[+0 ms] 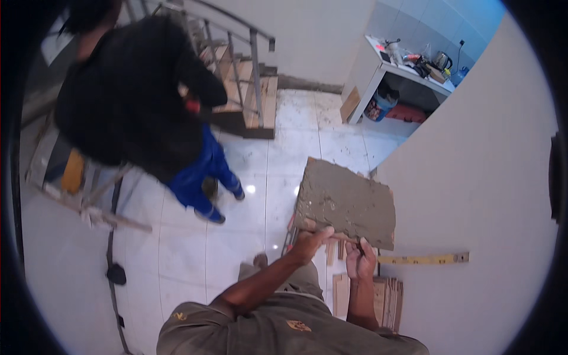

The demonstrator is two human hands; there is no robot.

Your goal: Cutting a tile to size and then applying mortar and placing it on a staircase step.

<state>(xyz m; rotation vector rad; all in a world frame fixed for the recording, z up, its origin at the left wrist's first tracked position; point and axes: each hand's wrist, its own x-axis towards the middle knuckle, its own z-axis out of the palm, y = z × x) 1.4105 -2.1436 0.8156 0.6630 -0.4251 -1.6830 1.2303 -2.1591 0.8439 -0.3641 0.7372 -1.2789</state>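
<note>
- The tile [344,237] is in the air, before the body.
- Left hand [309,244] closes on its near edge; right hand [361,261], half curled, holds the same edge.
- Mortar [350,200] covers almost all its top: spreading looks finished, laying not yet.

Mortar [349,204] super rough, matt, kinda lumpy. Floor tiles [183,254] proper glossy, smooth. Right wall [473,177] pretty smooth, matt. Stair railing [255,71] metal. Kettle [442,61] shiny metal tbh. Shirt [260,328] just matt cloth.
</note>
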